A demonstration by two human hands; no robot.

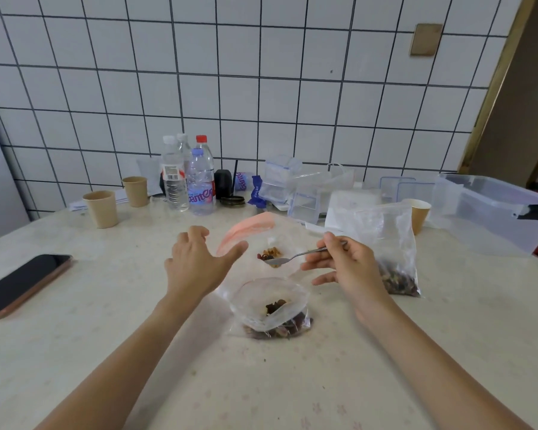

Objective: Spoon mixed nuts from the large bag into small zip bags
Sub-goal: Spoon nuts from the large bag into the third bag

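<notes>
The left hand (pixel 199 262) is hovering with fingers spread and relaxed, its thumb reaching toward the pink-edged mouth of the large bag (pixel 255 231); whether it is touching the plastic is hard to tell. The right hand (pixel 345 265) is pinching the handle of a metal spoon (pixel 292 257) between thumb and forefinger, the other fingers hanging loosely extended. The spoon's bowl is sitting over a few nuts inside the large bag. A small zip bag (pixel 271 308), mouth open and partly filled, is standing just in front. Another filled bag (pixel 389 246) is standing behind the right hand, partly hidden.
</notes>
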